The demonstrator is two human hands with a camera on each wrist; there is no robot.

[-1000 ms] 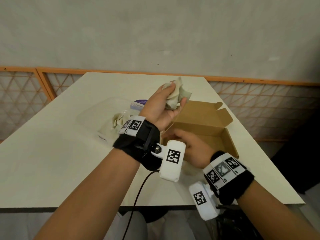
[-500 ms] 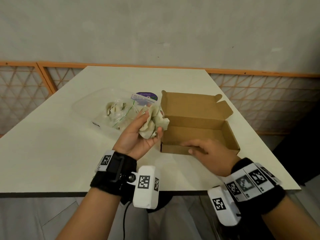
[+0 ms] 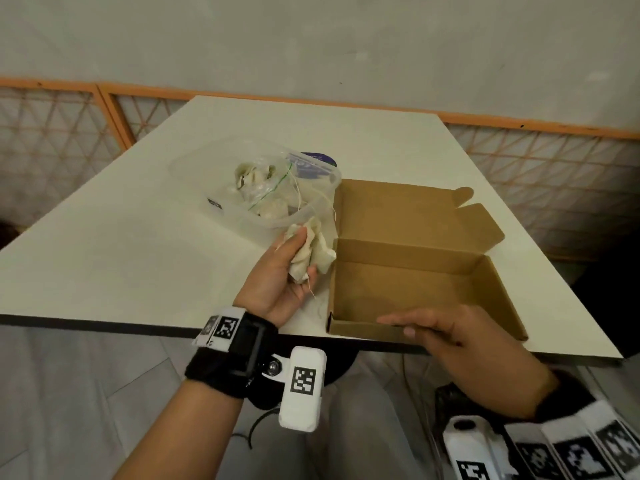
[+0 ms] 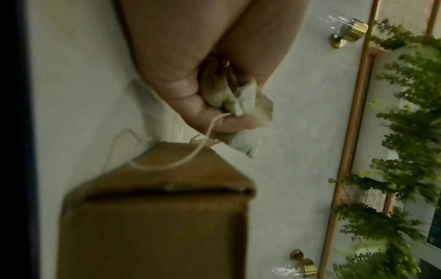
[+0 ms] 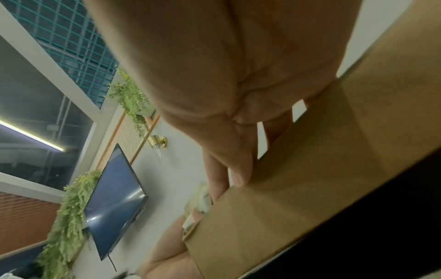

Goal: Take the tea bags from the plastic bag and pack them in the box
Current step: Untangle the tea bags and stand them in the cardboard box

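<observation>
My left hand [image 3: 289, 271] grips a crumpled bunch of pale tea bags [image 3: 313, 252], just left of the open brown cardboard box [image 3: 408, 296]. A string dangles from the tea bags [image 4: 235, 100] over the box's corner [image 4: 167, 169] in the left wrist view. The box looks empty, its lid flap folded back. My right hand [image 3: 440, 332] lies with straight fingers along the box's near wall, thumb outside; the right wrist view shows fingertips [image 5: 238, 177] on the cardboard [image 5: 310, 169]. The clear plastic bag [image 3: 263, 188] with more tea bags lies behind my left hand.
A purple-labelled item [image 3: 317, 159] lies under the bag's far end. The box stands close to the white table's [image 3: 121, 244] near edge. An orange lattice railing [image 3: 540, 174] runs behind and beside the table.
My left hand has come down with the tea bags from above the box to beside its left wall. My right hand shifted to the box's near wall.
</observation>
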